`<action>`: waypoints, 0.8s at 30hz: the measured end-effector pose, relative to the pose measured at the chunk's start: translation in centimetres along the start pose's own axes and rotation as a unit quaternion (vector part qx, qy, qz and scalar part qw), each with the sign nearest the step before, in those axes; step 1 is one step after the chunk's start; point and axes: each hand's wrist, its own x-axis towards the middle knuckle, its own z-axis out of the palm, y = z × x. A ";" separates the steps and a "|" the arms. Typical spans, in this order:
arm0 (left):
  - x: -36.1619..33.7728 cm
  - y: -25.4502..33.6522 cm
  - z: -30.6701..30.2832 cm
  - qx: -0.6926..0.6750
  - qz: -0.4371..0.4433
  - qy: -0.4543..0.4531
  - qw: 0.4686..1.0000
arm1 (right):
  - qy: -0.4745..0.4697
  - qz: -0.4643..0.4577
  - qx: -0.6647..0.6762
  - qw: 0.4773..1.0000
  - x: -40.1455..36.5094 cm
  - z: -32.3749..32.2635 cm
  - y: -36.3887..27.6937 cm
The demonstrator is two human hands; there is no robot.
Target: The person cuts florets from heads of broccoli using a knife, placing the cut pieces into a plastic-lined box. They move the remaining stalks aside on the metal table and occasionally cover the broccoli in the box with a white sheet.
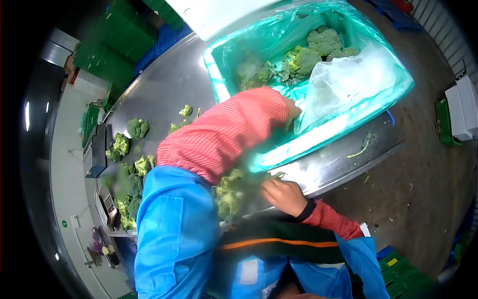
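My left arm, in a red checked sleeve with a blue cover, stretches across the table into a box (307,144) lined with green plastic. My left hand (294,110) is inside its near side, the fingers mostly hidden behind the wrist. Broccoli heads (326,42) lie in the box beside a clear plastic sheet (343,82). My right hand (285,197) is low by the table's near edge, its fingers curled closed; I cannot tell what they hold. A bit of green leaf shows just above the knuckles. Blurred pale green broccoli pieces (229,194) are left of this hand.
More broccoli (138,128) is spread over the left of the metal table (172,74), near a scale (106,202). A cut stem (363,145) lies right of the box. Green crates (117,42) are stacked at the back left; another crate (401,274) stands on the floor (423,199).
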 end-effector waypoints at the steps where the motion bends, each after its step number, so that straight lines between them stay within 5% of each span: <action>1: 1.2 0.5 0.0 0.041 -0.025 -0.067 0.997 | -0.003 0.005 0.005 1.000 -0.1 -0.6 0.3; 4: 3.1 0.7 0.4 0.094 -0.038 -0.110 0.989 | 0.034 -0.046 -0.008 0.998 0.0 -1.8 1.2; 9: 2.9 -0.9 0.1 0.106 -0.028 -0.087 0.990 | 0.024 0.002 0.005 1.000 -0.6 -2.3 1.6; 12: 0.8 -2.3 -1.7 0.037 -0.037 0.019 0.998 | 0.009 0.007 -0.007 1.000 -1.1 -1.9 1.3; 14: -2.0 -4.0 -3.7 -0.064 -0.053 0.169 0.982 | 0.018 0.009 0.014 1.000 -1.0 -1.7 0.6; 16: -4.9 -7.2 -4.2 -0.225 0.017 0.304 0.926 | 0.012 0.009 0.024 1.000 -0.8 -1.6 -0.3; 18: -8.9 -8.9 -4.3 -0.298 -0.079 0.398 0.864 | 0.016 0.009 0.044 0.999 -0.6 -1.3 -0.8; 22: -17.6 -9.7 -1.1 -0.592 -0.015 0.473 0.652 | 0.023 -0.009 0.075 0.997 -0.5 -0.6 -1.9; 24: -21.5 -8.7 2.1 -0.672 -0.009 0.449 0.589 | 0.020 0.030 0.109 0.993 -0.4 -0.1 -2.4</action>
